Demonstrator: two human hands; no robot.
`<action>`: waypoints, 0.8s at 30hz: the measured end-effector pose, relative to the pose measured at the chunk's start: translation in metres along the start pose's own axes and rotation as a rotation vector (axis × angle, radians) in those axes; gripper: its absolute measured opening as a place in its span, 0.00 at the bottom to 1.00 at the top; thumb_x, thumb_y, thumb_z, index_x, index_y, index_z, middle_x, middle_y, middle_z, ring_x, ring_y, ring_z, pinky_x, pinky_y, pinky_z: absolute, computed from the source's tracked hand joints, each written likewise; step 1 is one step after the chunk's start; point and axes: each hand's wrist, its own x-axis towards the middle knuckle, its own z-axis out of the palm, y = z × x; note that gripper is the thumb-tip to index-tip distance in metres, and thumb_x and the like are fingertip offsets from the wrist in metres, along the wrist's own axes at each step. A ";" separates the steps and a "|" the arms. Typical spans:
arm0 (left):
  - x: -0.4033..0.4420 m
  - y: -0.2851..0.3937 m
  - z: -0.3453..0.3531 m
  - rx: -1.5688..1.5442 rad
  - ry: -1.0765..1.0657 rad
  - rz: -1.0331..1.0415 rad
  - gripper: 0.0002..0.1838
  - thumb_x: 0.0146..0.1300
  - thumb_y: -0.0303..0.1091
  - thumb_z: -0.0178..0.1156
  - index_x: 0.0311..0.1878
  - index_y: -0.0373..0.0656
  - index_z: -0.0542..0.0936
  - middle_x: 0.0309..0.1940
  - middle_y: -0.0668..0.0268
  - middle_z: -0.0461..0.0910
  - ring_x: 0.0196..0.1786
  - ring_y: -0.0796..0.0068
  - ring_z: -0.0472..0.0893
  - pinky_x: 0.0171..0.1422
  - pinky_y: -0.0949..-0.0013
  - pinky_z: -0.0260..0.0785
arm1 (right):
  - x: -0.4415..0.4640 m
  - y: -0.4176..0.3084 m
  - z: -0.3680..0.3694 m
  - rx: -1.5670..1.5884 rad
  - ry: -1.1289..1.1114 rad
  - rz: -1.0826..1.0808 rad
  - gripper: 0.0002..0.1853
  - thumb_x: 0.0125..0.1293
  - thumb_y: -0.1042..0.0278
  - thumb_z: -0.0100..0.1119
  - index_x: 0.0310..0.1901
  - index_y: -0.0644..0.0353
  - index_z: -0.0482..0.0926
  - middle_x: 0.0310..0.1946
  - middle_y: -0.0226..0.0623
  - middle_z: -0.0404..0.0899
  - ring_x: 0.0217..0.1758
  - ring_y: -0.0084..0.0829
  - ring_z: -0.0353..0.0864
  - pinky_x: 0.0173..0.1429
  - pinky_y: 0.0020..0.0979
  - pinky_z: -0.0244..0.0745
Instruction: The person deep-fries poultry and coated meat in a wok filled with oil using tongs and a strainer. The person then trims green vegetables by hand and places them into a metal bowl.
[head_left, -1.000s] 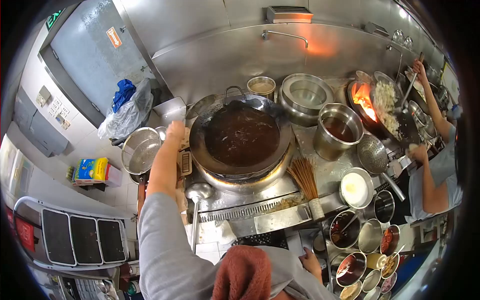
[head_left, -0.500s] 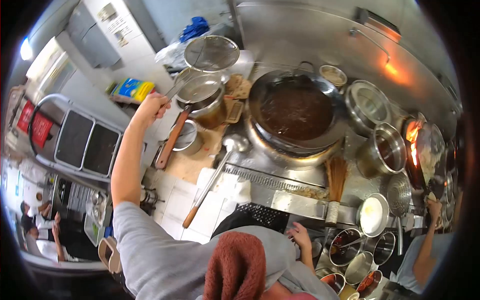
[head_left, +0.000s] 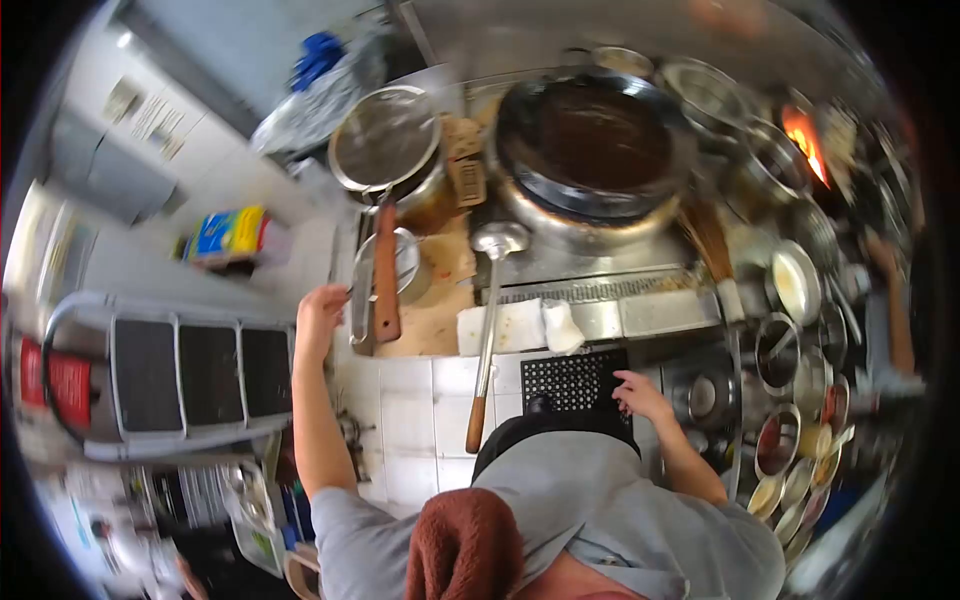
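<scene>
My left hand is left of the stove, its fingers loosely curled beside the thin metal handle of a strainer; I cannot make out whether the fingertips touch it. The round mesh strainer rests over a pot. A brown wooden handle points down from there, over a small metal pot. My right hand hangs in front of my waist with nothing in it, fingers apart, above a black perforated mat. Between my hands lies a ladle with a wooden-ended handle.
A large wok of dark liquid sits on the stove ahead. A bamboo brush and metal pots stand to its right, near a flame. Another person's arm is at far right. A cart stands left.
My left hand has come down and nearer, and the strainer it held raised is down on the pot. My right hand has moved a little forward. The view has turned to the right.
</scene>
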 end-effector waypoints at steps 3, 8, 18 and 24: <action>0.036 -0.035 -0.005 1.189 0.411 0.869 0.13 0.54 0.29 0.56 0.43 0.40 0.81 0.40 0.56 0.78 0.46 0.58 0.76 0.51 0.58 0.69 | -0.045 0.015 0.026 -0.058 0.088 0.067 0.25 0.62 0.71 0.55 0.62 0.63 0.70 0.34 0.41 0.83 0.26 0.26 0.81 0.27 0.28 0.76; 0.065 -0.048 0.026 1.401 0.126 0.685 0.17 0.54 0.33 0.56 0.47 0.39 0.80 0.46 0.49 0.79 0.50 0.46 0.76 0.54 0.56 0.71 | -0.088 0.076 0.036 -0.531 0.444 0.060 0.25 0.56 0.67 0.58 0.57 0.63 0.74 0.40 0.53 0.82 0.47 0.51 0.80 0.56 0.43 0.73; 0.102 -0.072 0.009 1.441 -0.089 0.799 0.11 0.58 0.28 0.51 0.43 0.39 0.79 0.39 0.51 0.80 0.42 0.53 0.79 0.51 0.56 0.71 | -0.153 0.105 0.049 -0.521 0.596 0.242 0.22 0.59 0.62 0.55 0.56 0.57 0.76 0.45 0.50 0.81 0.50 0.50 0.80 0.57 0.44 0.74; 0.115 -0.117 -0.008 1.179 0.131 0.895 0.13 0.59 0.25 0.52 0.46 0.32 0.76 0.40 0.44 0.79 0.45 0.46 0.78 0.55 0.52 0.70 | -0.191 0.163 0.063 -0.438 0.484 0.451 0.24 0.57 0.63 0.52 0.57 0.53 0.76 0.49 0.49 0.80 0.51 0.48 0.80 0.57 0.43 0.75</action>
